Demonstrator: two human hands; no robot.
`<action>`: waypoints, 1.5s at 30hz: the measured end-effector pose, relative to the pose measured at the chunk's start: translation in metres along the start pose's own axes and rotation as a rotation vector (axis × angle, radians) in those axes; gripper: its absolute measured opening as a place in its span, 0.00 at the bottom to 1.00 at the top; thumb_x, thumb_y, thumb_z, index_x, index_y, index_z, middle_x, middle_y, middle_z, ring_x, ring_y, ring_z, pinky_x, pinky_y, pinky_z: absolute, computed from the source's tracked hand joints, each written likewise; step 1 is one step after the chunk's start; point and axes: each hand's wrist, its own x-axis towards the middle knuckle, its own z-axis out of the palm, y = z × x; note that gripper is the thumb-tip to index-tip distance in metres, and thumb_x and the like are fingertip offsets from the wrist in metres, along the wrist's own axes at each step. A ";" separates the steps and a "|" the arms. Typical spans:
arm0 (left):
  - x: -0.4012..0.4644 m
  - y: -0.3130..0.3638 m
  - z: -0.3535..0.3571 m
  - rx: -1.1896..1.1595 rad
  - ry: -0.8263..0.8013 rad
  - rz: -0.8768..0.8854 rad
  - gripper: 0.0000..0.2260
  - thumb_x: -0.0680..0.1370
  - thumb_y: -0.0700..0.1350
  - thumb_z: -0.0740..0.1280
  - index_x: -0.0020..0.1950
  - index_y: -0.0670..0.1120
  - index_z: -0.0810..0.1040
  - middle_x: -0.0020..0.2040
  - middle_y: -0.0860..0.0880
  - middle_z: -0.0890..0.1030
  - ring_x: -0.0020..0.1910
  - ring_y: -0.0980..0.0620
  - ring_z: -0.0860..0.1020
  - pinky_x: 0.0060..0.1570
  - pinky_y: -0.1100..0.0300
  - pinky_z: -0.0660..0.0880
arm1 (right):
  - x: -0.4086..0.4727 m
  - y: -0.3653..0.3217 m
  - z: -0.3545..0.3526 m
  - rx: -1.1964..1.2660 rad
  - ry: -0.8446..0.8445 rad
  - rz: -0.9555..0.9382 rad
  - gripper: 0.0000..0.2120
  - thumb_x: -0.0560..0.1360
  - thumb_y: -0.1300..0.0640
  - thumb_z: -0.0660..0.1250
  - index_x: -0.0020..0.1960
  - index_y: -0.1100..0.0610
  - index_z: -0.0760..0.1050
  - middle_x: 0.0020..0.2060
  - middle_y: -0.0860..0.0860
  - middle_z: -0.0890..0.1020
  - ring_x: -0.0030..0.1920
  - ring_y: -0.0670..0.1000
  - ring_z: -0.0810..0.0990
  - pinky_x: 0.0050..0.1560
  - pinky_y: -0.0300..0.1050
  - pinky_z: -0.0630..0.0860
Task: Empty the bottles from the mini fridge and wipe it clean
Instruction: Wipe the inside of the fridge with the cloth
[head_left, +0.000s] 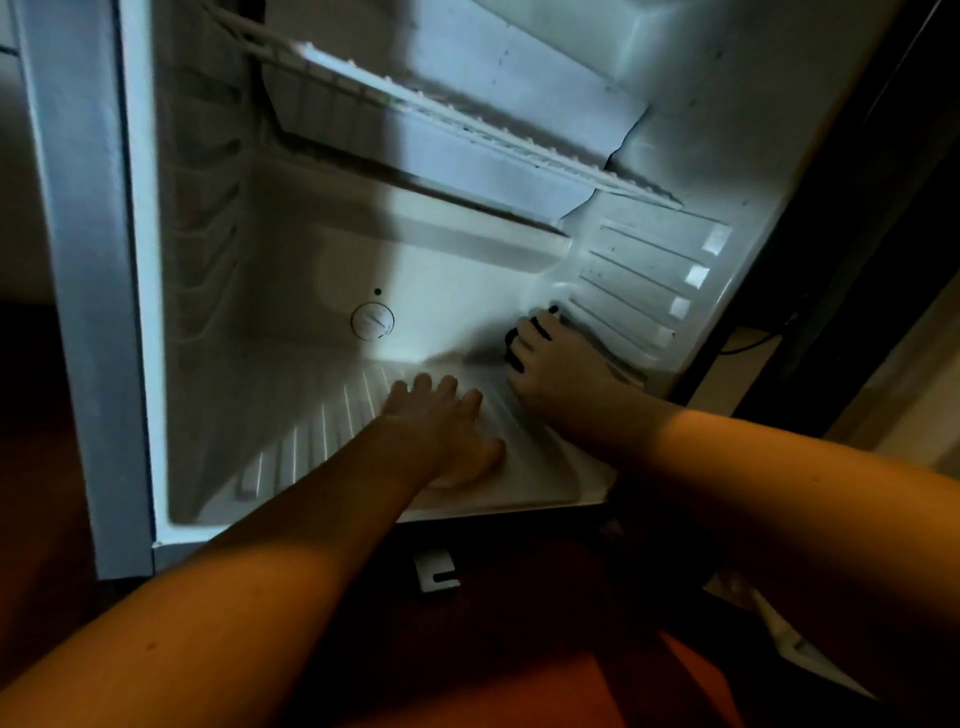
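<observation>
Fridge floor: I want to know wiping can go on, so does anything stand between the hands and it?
Nothing visible does. The left hand lies flat on the ribbed fridge floor, and the right hand holds a dark cloth at its right rear corner.

Looks like a hotel room or a small domestic room, not a lab or shop. Evidence: compact white mini fridge (363, 260) sitting low at floor level, with moulded shelf rails on the right wall, a wire shelf (467, 119) far up top and a thermostat dial (372, 320) on the back wall. Dark reddish-brown floor (467, 649) near the camera, possibly carpet, too dim to tell. Dark furniture panel (857, 234) boxes the fridge in on the right; a pale wall (914, 374) shows beyond it. Lighting is low and warm.
</observation>
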 end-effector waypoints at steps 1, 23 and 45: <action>0.003 -0.001 0.001 -0.030 0.012 0.001 0.32 0.76 0.67 0.52 0.75 0.52 0.59 0.73 0.44 0.63 0.71 0.40 0.62 0.66 0.43 0.62 | 0.000 0.002 0.003 -0.060 0.002 -0.055 0.16 0.80 0.54 0.60 0.63 0.61 0.75 0.65 0.64 0.72 0.67 0.64 0.67 0.69 0.60 0.60; 0.008 -0.002 0.002 -0.008 0.075 0.035 0.27 0.78 0.65 0.50 0.74 0.55 0.61 0.73 0.46 0.64 0.72 0.40 0.60 0.64 0.42 0.61 | 0.033 0.013 0.003 -0.184 -0.056 -0.146 0.14 0.77 0.51 0.65 0.60 0.56 0.77 0.60 0.59 0.77 0.63 0.62 0.73 0.64 0.60 0.68; 0.003 -0.002 0.010 -0.061 0.026 0.029 0.27 0.80 0.61 0.46 0.78 0.52 0.55 0.78 0.46 0.55 0.77 0.43 0.52 0.74 0.41 0.49 | 0.002 0.032 -0.016 -0.088 0.056 -0.133 0.14 0.77 0.61 0.57 0.58 0.61 0.76 0.57 0.62 0.77 0.59 0.66 0.75 0.61 0.65 0.70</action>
